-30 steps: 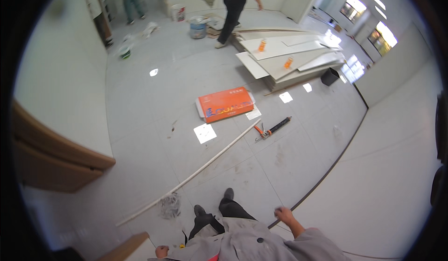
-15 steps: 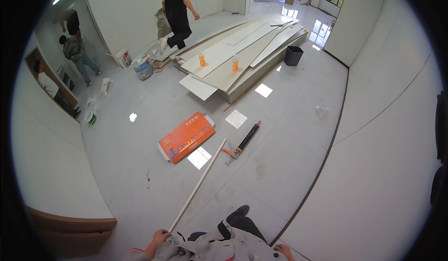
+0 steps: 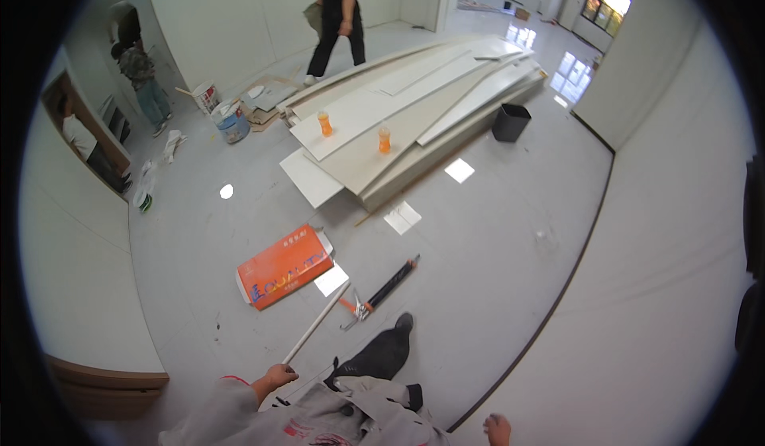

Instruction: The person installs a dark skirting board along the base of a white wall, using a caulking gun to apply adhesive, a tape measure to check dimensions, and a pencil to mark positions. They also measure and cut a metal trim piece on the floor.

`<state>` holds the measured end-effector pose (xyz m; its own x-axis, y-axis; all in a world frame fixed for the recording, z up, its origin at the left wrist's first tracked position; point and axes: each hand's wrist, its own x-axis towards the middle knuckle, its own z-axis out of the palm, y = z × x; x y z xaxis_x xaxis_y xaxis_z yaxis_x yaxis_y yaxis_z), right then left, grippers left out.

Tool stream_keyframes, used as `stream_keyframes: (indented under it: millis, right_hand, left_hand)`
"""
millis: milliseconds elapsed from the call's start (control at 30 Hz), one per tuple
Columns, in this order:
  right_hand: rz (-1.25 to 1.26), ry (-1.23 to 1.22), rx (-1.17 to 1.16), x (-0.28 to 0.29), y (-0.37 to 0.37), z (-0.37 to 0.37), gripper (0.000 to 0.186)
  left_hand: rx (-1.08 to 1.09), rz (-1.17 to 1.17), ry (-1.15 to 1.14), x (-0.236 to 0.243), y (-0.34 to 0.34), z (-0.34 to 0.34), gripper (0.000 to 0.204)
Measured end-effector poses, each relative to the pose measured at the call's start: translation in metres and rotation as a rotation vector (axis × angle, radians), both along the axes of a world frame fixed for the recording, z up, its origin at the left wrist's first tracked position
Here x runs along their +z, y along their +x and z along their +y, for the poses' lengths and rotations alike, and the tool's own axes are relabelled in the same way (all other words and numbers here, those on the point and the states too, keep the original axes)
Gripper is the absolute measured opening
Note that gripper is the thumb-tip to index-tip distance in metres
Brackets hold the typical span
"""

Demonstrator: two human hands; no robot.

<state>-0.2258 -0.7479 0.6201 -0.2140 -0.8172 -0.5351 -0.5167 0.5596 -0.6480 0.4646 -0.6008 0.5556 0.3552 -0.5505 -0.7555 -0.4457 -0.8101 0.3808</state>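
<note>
My left hand (image 3: pixel 279 377) is closed around the lower end of a long white pole (image 3: pixel 315 326), which slants forward above the floor. The pole's far end reaches close to a caulking gun (image 3: pixel 390 285) with a black barrel and orange handle, lying on the floor. Beyond the pole lies a flat orange cardboard box (image 3: pixel 287 267) with white end flaps. At the lower edge, my right hand (image 3: pixel 497 428) hangs by the right wall with its fingers curled, and nothing shows in it. My black shoe (image 3: pixel 386 346) is just in front of the caulking gun.
Ahead lies a large stack of white panels (image 3: pixel 351 159) with two orange bottles on top. A black bin (image 3: pixel 510 122) stands beside it, buckets (image 3: pixel 231 121) to its left. Someone in black (image 3: pixel 341 15) is behind the stack; other people are at far left. A wall (image 3: pixel 637 286) runs along my right.
I have stepped forward, so the panels, box and caulking gun appear nearer. The pole stays in my left hand. The person in black has moved right behind the stack.
</note>
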Motion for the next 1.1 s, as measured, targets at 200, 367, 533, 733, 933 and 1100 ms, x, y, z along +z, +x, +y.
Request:
stream_keyframes:
  millis: [200,367,533,733,933,1100]
  right_hand:
    - [-0.056,0.368,0.122,-0.018,-0.016,-0.145,0.031]
    - [-0.062,0.335,0.43,-0.021,0.045,-0.377,0.032]
    - [-0.091,0.232,0.853,-0.021,0.159,-0.581,0.032]
    - [-0.039,0.201,1.291,-0.008,0.301,-0.658,0.033]
    - [0.076,0.17,1.566,0.006,0.372,-0.604,0.035]
    - [0.152,0.17,1.772,0.009,0.408,-0.467,0.036]
  left_hand:
    - [-0.099,0.067,-0.239,-0.013,-0.025,-0.271,0.047]
    - [0.188,0.227,-0.536,0.078,-0.069,-0.424,0.04]
    - [0.466,0.117,-0.657,0.108,-0.144,-0.403,0.04]
    - [0.988,-0.203,-0.214,0.087,-0.301,-0.225,0.045]
    - [1.48,-0.212,-0.044,0.053,-0.476,-0.093,0.048]
    - [1.697,-0.109,0.037,-0.001,-0.617,0.01,0.049]
